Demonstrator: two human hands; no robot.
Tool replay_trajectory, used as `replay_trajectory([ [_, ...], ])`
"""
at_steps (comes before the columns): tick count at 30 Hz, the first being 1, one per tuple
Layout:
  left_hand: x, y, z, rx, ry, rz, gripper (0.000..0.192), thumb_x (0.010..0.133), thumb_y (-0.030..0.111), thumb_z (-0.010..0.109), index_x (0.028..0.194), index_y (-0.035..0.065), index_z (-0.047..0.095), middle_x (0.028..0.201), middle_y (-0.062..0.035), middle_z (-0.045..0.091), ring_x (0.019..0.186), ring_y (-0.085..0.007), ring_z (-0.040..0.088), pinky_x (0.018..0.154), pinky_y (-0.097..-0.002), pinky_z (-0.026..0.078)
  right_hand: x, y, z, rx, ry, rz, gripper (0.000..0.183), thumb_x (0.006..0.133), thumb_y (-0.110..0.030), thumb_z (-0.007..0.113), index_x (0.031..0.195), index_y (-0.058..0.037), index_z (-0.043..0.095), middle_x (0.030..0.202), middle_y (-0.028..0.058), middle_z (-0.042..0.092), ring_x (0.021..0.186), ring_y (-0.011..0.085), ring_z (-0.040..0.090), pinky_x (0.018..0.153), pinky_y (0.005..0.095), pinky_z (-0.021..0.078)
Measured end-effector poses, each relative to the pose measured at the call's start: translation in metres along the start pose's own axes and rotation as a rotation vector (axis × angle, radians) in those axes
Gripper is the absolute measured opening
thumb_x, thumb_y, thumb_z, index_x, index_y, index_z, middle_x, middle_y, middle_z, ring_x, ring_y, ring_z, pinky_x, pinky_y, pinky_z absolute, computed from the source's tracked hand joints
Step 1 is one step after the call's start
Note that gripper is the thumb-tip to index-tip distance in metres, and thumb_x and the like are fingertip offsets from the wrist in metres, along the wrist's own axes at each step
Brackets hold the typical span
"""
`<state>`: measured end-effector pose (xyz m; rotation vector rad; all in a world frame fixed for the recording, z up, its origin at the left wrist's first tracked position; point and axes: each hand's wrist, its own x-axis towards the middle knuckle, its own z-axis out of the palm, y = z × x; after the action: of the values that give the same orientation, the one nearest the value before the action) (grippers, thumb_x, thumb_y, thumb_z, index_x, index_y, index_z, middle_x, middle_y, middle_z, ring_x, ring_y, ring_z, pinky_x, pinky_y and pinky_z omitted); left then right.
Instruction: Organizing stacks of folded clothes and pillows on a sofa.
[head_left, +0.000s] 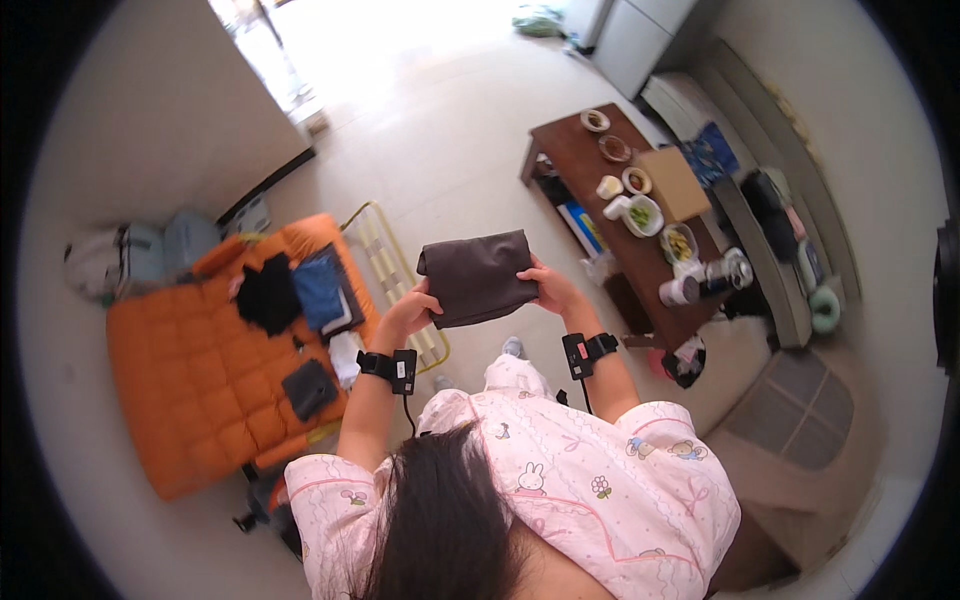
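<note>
A dark grey-brown folded cloth (480, 281) is held up in front of me, shaped into a neat rectangle. At its left edge, my left hand (411, 309) grips it with the thumb on top. My right hand (553, 285) pinches the opposite edge, thumb on the near face and the other fingers hidden behind. The cloth looks like a garment, but its kind cannot be told. To my left, folded blue clothing (318, 289) lies on a dark stack, beside a crumpled black garment (268, 294). A small dark folded cloth (309, 389) lies nearer to me.
The clothes rest on an orange tufted futon (187, 375). A yellow metal frame (390, 277) with pale slats stands next to it. On my right, a brown wooden coffee table (570, 154) bears bowls of food, a cardboard box (673, 187) and jars. A grey sofa (787, 292) stands behind it.
</note>
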<state>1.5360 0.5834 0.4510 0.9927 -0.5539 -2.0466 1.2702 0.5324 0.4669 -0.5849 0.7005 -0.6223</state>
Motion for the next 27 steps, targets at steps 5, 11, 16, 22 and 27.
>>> replay_trajectory([
  [5,0.079,-0.003,0.067,0.026,-0.124,-0.187,0.075,0.053,-0.010,0.038,0.125,0.0111,0.032,0.115,-0.0073,0.044,0.103,-0.0213,0.047,0.084,-0.0305,0.042,-0.053,-0.025,-0.069,0.043,0.153,-0.106,0.054,0.073,-0.006,0.051,0.123,-0.0148,0.034,0.107,0.0033,0.051,0.086,0.0127,0.056,0.071,0.0277,0.0489],
  [11,0.148,-0.003,0.111,0.153,-0.254,-0.256,0.071,0.056,-0.009,0.040,0.125,0.0084,0.032,0.116,-0.0083,0.043,0.104,-0.0216,0.046,0.089,-0.0313,0.040,-0.078,-0.030,-0.115,0.170,0.285,-0.271,0.055,0.073,-0.005,0.050,0.125,-0.0133,0.032,0.112,0.0049,0.047,0.097,0.0149,0.051,0.080,0.0283,0.0450],
  [16,0.194,0.004,0.124,0.154,-0.346,-0.268,0.067,0.059,-0.009,0.040,0.124,0.0042,0.032,0.118,-0.0097,0.041,0.108,-0.0226,0.043,0.091,-0.0318,0.037,-0.078,-0.050,-0.129,0.229,0.341,-0.345,0.058,0.073,-0.003,0.049,0.126,-0.0137,0.031,0.115,0.0049,0.045,0.101,0.0162,0.049,0.085,0.0297,0.0421],
  [22,0.261,0.054,0.123,0.164,-0.344,-0.302,0.058,0.064,-0.002,0.043,0.121,0.0036,0.034,0.113,-0.0111,0.047,0.099,-0.0234,0.050,0.086,-0.0341,0.043,-0.023,-0.091,-0.144,0.249,0.401,-0.411,0.060,0.072,-0.001,0.049,0.127,-0.0149,0.030,0.118,0.0048,0.043,0.104,0.0170,0.047,0.088,0.0295,0.0403],
  [27,0.323,0.127,0.102,0.235,-0.298,-0.313,0.052,0.073,0.005,0.046,0.123,0.0036,0.031,0.115,-0.0109,0.046,0.102,-0.0224,0.049,0.088,-0.0350,0.042,0.055,-0.139,-0.155,0.209,0.367,-0.502,0.061,0.072,-0.001,0.049,0.128,-0.0141,0.028,0.119,0.0053,0.043,0.104,0.0178,0.046,0.088,0.0304,0.0401],
])
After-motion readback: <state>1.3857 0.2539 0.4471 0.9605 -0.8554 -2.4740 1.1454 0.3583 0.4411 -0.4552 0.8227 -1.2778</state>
